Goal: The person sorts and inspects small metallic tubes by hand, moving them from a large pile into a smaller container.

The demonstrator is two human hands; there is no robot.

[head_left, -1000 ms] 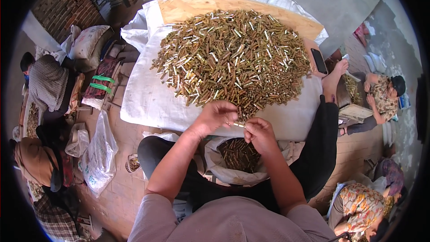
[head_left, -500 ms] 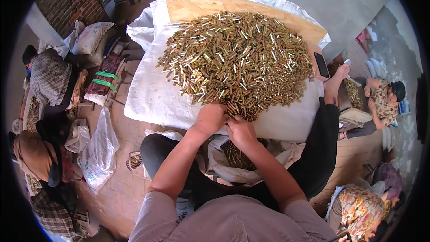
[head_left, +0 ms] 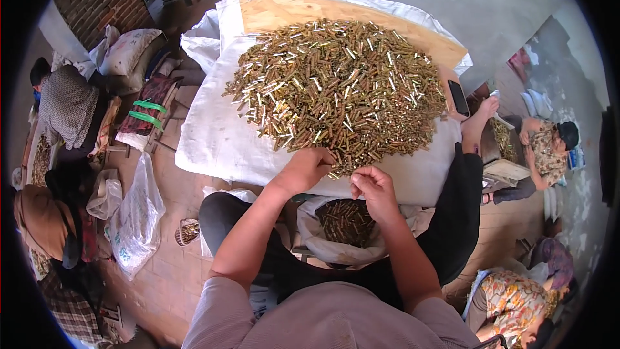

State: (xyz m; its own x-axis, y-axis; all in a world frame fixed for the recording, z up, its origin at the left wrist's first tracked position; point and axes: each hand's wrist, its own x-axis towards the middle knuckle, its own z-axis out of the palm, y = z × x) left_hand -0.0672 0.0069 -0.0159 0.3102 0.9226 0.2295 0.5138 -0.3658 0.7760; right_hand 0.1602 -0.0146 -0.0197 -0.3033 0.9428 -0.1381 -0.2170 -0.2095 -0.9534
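Observation:
A wide heap of small gold-and-brown cylindrical pieces (head_left: 342, 84) lies on a white cloth-covered table (head_left: 206, 148). My left hand (head_left: 311, 165) is closed at the heap's near edge, its fingertips touching the small cylinders there; what they pinch is hidden. Just to its right, my right hand (head_left: 376, 189) is raised off the cloth with thumb and forefinger pinched together. Anything between those fingers is too small to make out. Below the table edge, between my legs, a white sack (head_left: 310, 229) stands open with darker brown cylinders (head_left: 347, 220) inside.
A wooden board (head_left: 290, 10) borders the heap's far side. A dark phone (head_left: 458, 97) rests at the right, near my bare foot (head_left: 479, 123). A plastic bag (head_left: 137, 220) and a small basket (head_left: 187, 232) stand on the floor at left. Several people sit working on both sides.
My right hand has pulled away from the left, moving right and slightly nearer, uncovering the open sack's contents. The left hand stays at the heap's edge. The whole view has shifted slightly.

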